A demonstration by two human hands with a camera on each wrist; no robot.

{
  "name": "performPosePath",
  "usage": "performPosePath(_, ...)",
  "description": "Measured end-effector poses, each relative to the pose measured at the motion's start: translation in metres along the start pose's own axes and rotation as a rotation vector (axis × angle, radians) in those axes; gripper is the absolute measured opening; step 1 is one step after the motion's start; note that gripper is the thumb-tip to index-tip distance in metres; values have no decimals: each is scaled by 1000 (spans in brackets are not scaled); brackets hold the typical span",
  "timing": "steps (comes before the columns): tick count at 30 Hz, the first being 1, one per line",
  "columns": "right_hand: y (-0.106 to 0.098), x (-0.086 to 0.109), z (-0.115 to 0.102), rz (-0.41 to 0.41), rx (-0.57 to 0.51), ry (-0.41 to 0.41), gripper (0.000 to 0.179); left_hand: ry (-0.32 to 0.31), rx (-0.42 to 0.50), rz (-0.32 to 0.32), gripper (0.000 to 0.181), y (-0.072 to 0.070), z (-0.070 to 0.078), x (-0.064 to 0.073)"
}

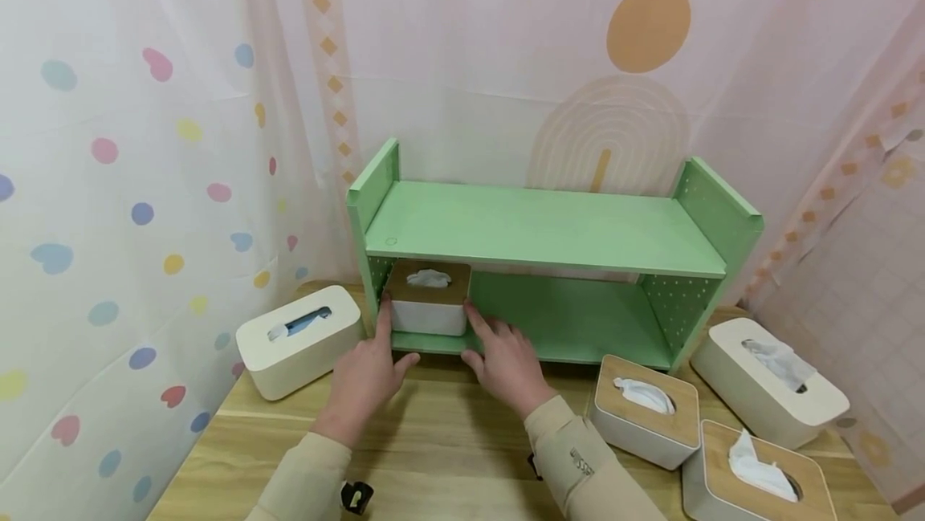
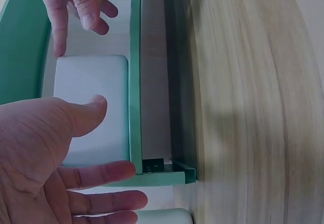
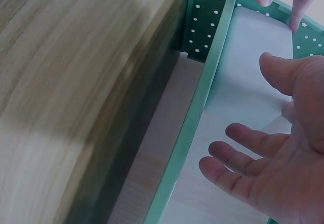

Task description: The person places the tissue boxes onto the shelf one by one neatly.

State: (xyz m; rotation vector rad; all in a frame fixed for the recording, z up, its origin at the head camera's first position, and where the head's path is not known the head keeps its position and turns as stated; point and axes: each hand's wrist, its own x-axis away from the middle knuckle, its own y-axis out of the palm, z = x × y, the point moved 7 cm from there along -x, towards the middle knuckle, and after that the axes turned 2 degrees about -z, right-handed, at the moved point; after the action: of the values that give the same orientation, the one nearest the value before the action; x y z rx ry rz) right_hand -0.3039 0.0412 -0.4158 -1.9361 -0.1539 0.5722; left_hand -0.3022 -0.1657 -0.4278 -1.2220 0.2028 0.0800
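A tissue box with a wooden lid and white body (image 1: 428, 317) stands at the left end of the lower shelf of a green rack (image 1: 578, 312). My left hand (image 1: 367, 376) touches the box's front left corner with an extended index finger. At the opposite front corner, the index finger of my right hand (image 1: 510, 362) touches it. Both thumbs point inward, in front of the shelf, and neither hand curls round the box. In the left wrist view, the box's pale front (image 2: 93, 82) shows between the two hands. A tissue sticks up from the lid's slot.
An all-white tissue box (image 1: 299, 340) sits left of the rack. To the right are another white one (image 1: 769, 380) and two wood-lidded ones, the nearer (image 1: 759, 473) beside the farther (image 1: 645, 413). All rest on a wooden table (image 1: 433, 441). Patterned curtains (image 1: 470, 63) hang behind.
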Motion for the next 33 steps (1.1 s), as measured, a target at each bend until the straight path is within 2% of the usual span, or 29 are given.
performPosePath(7, 1, 18, 7, -39, -4, 4, 79, 0, 27, -27, 109, 4, 1, 8)
performPosePath(13, -8, 51, 17, -114, -42, 30, 76, 3, 66, -85, 96, 16, -2, 24)
performPosePath(17, -22, 75, 24, -133, -55, 46, 74, 16, 119, -135, 85, 27, 3, 36)
performPosePath(21, -44, 96, 29, -98, -48, 35, 73, 40, 202, -174, 79, 39, 20, 48)
performPosePath(27, -93, 132, 52, 45, 76, 25, 81, 184, 321, -271, 77, 54, 62, 66)
performPosePath(30, -114, 148, 79, 36, 131, 113, 92, 247, 358, -330, 77, 56, 78, 74)
performPosePath(33, -125, 159, 115, -51, 167, 236, 106, 294, 393, -375, 76, 58, 89, 79)
